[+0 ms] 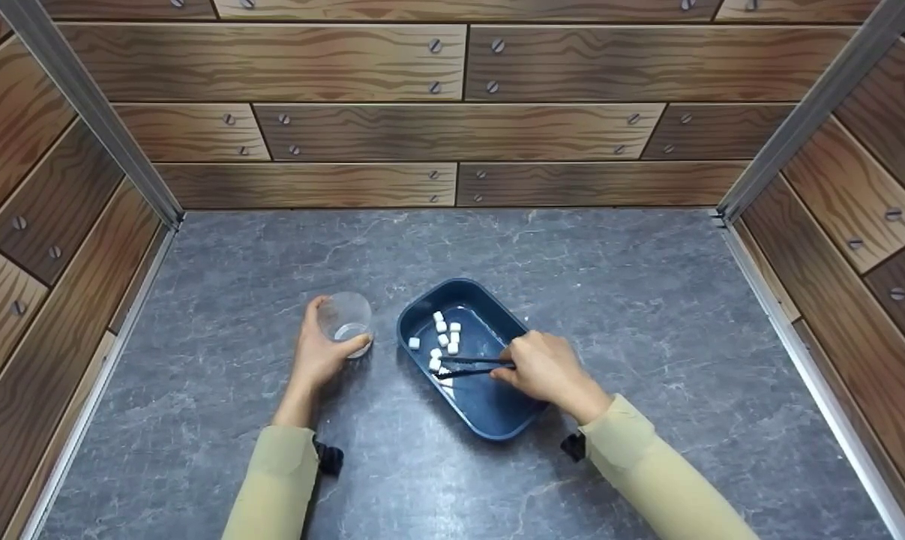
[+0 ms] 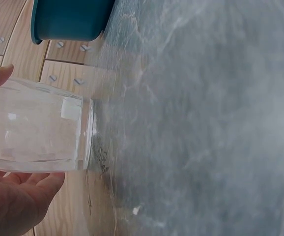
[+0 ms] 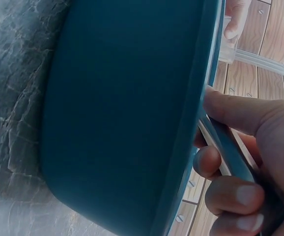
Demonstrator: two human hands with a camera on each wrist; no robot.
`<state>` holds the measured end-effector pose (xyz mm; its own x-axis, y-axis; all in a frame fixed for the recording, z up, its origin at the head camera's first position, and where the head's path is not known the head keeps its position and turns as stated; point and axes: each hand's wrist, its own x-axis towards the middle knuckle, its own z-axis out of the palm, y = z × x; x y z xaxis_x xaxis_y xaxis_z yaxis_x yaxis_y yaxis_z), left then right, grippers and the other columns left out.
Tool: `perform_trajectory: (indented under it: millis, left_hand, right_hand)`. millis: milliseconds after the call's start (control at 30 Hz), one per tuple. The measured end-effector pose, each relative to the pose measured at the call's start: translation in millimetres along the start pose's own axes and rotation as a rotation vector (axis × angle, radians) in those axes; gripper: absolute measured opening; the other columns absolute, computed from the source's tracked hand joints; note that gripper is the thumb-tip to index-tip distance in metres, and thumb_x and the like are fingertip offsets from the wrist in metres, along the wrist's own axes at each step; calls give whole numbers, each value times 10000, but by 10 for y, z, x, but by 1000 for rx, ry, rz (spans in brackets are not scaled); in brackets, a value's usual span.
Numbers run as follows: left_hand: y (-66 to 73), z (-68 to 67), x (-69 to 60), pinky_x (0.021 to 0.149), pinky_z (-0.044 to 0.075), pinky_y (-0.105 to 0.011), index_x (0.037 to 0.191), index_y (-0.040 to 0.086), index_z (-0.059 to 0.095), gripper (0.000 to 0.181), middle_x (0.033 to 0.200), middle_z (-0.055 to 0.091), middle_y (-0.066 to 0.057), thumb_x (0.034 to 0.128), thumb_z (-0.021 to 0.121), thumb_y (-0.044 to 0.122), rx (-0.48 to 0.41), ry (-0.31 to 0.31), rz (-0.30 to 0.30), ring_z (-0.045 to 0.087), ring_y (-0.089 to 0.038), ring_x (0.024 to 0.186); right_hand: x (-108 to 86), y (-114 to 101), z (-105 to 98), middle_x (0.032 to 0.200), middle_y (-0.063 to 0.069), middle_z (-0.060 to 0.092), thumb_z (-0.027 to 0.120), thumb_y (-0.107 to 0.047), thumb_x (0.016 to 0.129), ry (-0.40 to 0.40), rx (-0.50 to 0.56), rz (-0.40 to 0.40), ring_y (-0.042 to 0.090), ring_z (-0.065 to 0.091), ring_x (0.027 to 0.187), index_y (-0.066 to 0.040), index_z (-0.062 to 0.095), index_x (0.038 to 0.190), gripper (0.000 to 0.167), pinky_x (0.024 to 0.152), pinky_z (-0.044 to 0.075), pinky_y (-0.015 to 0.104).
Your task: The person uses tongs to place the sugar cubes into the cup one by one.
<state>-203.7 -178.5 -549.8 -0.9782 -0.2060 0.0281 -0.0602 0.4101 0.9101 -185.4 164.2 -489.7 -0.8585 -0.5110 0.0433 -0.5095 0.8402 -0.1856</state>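
Observation:
My left hand grips a clear cup around its sides, thumb on the near side. In the left wrist view, a white cube shows through the wall near the cup's base. My right hand holds black tongs over the rim of a dark blue tray. The tongs' two arms stand apart, their tips among small white cubes along the tray's left side. Whether a cube sits between the tips, I cannot tell. In the right wrist view, the tray wall hides the tips.
A grey marbled tabletop lies beneath everything. Wood-patterned panels rise at the back and both sides, with metal posts at the corners. The cup stands just left of the tray.

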Motion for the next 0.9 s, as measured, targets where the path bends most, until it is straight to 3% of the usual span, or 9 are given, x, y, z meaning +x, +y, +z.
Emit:
perform_trajectory:
  millis: [133, 400, 900]
  left_hand:
    - [1, -8, 3, 1081, 318, -502, 1438, 68, 342, 934, 1475, 367, -236, 694, 882, 236, 4, -8, -4, 372, -388, 1331]
    - [-1, -9, 11, 1071, 330, -505, 1435, 80, 349, 933, 1457, 387, -239, 689, 887, 238, -6, -11, -8, 388, -391, 1315]
    - [-25, 0, 9, 1051, 355, -461, 1412, 79, 364, 922, 1398, 457, -202, 675, 897, 226, -11, -3, 23, 439, -352, 1270]
  right_hand:
    - [19, -12, 13, 593, -54, 605, 799, -375, 798, 3, 7, -17, 152, 503, 517, -183, 798, 823, 193, 459, 433, 389]
    - [57, -36, 22, 586, -55, 592, 797, -360, 804, 13, -19, -45, 162, 510, 519, -204, 782, 785, 159, 453, 430, 393]
    - [81, -37, 28, 637, -44, 646, 796, -367, 805, -11, -22, -10, 188, 568, 552, -212, 802, 836, 158, 480, 459, 429]
